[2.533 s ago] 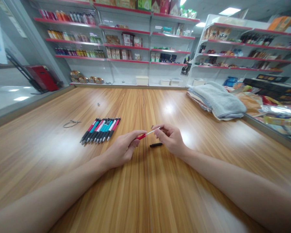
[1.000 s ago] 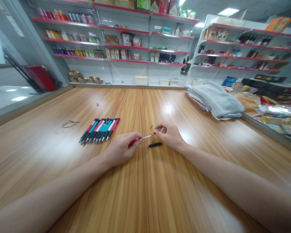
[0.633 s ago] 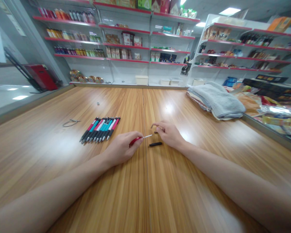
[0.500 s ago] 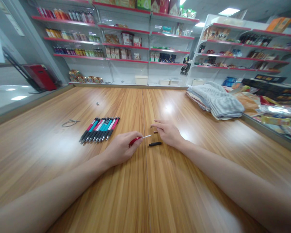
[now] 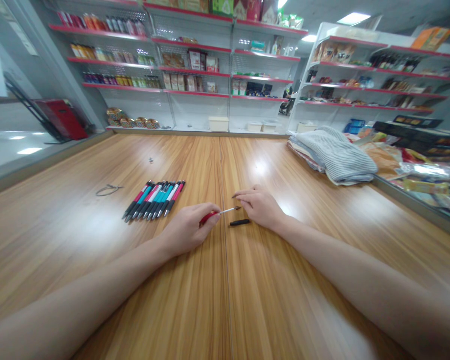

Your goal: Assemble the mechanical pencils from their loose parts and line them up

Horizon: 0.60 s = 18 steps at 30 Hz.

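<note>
My left hand [image 5: 189, 231] rests on the wooden table [image 5: 225, 300], closed around a red pen barrel [image 5: 209, 216]. A thin white refill [image 5: 228, 210] sticks out of the barrel toward the right. My right hand [image 5: 262, 207] lies just right of the refill's end, its thumb and fingers pinched at a small dark piece there. A short black pen part [image 5: 240, 222] lies on the table just below the refill, between both hands.
A row of several red and teal pens [image 5: 155, 200] lies left of my hands. A loose dark band [image 5: 107, 190] and a tiny object [image 5: 150, 160] sit further left. Folded striped cloths [image 5: 337, 155] and packaged goods lie at the right edge; stocked shelves stand behind.
The refill has slid deeper into the red barrel, and both hands have lowered onto the table. My right hand let go of the refill, reached forward and came back to its tip.
</note>
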{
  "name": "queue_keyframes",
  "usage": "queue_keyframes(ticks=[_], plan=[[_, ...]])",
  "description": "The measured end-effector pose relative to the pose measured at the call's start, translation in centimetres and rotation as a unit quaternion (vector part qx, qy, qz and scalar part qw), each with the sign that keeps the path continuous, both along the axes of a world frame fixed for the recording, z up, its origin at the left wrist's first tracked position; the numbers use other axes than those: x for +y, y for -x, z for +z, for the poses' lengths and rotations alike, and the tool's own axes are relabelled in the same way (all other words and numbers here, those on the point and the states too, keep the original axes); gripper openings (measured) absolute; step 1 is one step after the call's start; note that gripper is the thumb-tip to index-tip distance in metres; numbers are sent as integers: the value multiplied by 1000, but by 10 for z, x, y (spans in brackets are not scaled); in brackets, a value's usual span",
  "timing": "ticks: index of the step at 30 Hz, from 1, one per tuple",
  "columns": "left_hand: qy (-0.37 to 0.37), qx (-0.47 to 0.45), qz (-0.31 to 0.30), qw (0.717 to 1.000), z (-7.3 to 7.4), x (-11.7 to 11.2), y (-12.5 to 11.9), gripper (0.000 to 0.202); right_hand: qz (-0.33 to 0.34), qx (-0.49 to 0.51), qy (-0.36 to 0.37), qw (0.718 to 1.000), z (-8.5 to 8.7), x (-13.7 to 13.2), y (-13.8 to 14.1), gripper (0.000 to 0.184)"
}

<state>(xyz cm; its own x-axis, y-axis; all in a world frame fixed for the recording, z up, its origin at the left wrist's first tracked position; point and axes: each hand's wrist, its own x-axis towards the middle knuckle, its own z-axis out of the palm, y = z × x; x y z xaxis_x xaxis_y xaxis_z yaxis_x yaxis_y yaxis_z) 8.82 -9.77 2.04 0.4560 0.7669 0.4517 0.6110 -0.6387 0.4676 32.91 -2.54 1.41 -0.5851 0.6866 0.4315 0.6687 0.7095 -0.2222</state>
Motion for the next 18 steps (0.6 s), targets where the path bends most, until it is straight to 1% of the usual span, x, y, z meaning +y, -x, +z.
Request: queue_keyframes(ticks=[4, 7, 11, 13, 15, 18], plan=[[-2, -2, -1, 1000, 0, 0, -1, 15, -55, 28, -22, 998, 2, -3, 0, 20], [-1, -2, -3, 1000, 0, 0, -1, 15, -78, 27, -12, 997, 1, -2, 0, 24], [-2, 0, -4, 1000, 1, 0, -1, 15, -78, 11, 14, 997, -2, 0, 0, 27], [-5, 0, -4, 1000, 0, -1, -1, 16, -70, 3, 7, 998, -2, 0, 0, 34], [-7, 1, -2, 1000, 0, -1, -1, 17, -46, -20, -3, 999, -2, 0, 0, 39], [-4, 4, 0, 1000, 0, 0, -1, 19, -21, -32, -7, 999, -1, -1, 1, 36]])
